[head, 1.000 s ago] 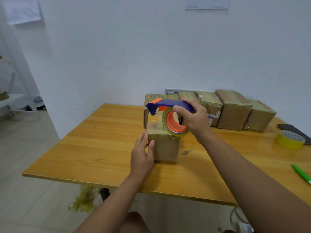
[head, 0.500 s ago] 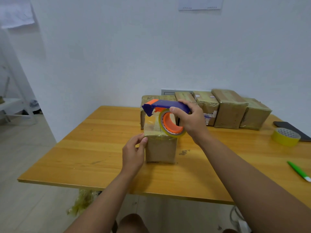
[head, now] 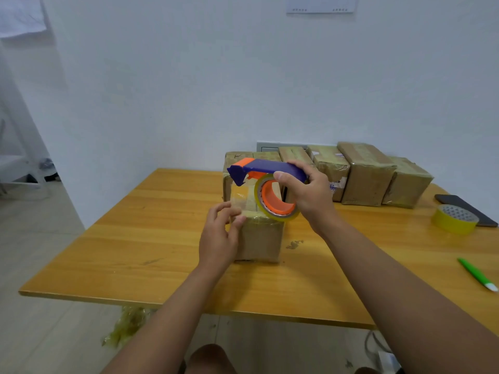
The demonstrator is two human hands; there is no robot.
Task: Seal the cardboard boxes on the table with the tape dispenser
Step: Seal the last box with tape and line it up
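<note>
On table (head: 113,238): brown box (head: 260,238), glossy tape-wrapped top.

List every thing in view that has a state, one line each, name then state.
tape dispenser: held above the near box, tape drawn out.
right hand: grips the dispenser handle.
left hand: fingers at the near box's top left edge.
near box: upright on the table, partly taped.
back boxes: in a row by the wall, taped.
yellow tape roll: lying flat, untouched.
green pen: lying on the table.
</note>
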